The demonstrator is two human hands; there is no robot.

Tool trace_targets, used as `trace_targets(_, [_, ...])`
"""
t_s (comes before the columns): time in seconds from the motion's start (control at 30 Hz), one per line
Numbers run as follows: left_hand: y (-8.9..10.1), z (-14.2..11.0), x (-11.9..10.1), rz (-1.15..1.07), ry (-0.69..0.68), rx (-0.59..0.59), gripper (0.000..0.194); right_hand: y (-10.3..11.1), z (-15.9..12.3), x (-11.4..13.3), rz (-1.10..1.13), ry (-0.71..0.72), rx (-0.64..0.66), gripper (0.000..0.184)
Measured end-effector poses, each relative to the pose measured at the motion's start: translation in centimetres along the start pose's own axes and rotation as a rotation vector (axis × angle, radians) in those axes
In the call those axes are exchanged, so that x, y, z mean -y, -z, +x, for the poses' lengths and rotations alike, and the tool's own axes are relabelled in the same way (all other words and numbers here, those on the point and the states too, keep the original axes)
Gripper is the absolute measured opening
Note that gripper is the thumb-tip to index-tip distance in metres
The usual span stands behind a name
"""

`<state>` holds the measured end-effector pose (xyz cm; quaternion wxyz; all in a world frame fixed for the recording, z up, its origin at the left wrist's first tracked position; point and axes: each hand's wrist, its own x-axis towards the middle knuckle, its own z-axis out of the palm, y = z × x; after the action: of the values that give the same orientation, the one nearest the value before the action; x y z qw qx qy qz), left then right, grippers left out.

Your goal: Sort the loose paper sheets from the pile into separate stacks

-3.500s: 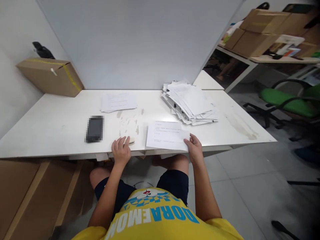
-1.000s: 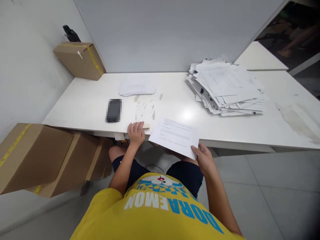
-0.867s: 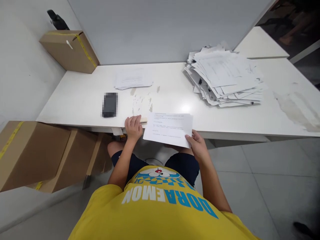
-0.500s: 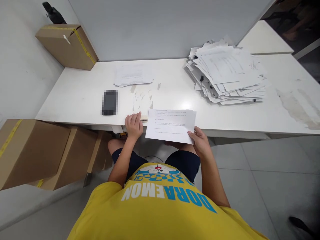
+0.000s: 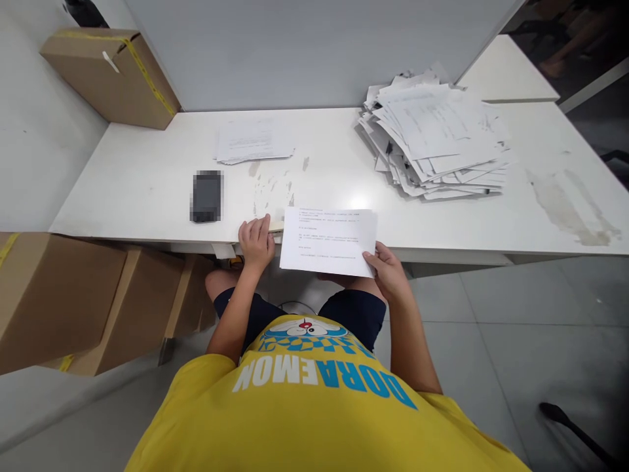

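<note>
My right hand (image 5: pixel 388 265) grips the lower right corner of some printed sheets of paper (image 5: pixel 327 229), thumb on top and fingers underneath. The sheets are tilted over the table's front edge, text side up. At their left edge lies a narrow cream stapler (image 5: pixel 276 227), mostly covered by my left hand and the paper. My left hand (image 5: pixel 257 242) is closed over the stapler's left end at the table edge, its fingers bent and close together. Whether the paper's edge is inside the stapler's jaws I cannot tell.
A tall untidy heap of papers (image 5: pixel 437 137) stands at the back right of the white table (image 5: pixel 157 190). A thin paper stack (image 5: pixel 253 141) and a blurred dark device (image 5: pixel 207 196) lie left. One cardboard box (image 5: pixel 113 78) leans in the corner; several boxes (image 5: pixel 63 295) stand below left.
The whole view has shifted slightly, so everything appears a little further left and higher. Both hands keep their places on the stapler and the paper.
</note>
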<state>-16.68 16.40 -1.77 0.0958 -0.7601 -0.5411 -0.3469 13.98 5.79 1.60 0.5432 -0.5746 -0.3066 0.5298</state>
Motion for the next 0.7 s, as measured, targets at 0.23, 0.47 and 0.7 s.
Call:
trace_targets(0.23, [0.3, 0.1, -0.1, 0.038, -0.024, -0.010, 0.056, 0.3, 0.4, -0.9, -0.004, -0.035, -0.008, 0.050])
trace_targets(0.47, [0.6, 0.3, -0.4, -0.038, 0.028, 0.053, 0.059, 0.7, 0.4, -1.0, -0.062, -0.016, -0.012, 0.048])
trace_targets(0.7, [0.7, 0.4, -0.6, -0.054, 0.020, 0.063, 0.058, 0.4, 0.2, -0.7, -0.095, -0.014, 0.070, 0.044])
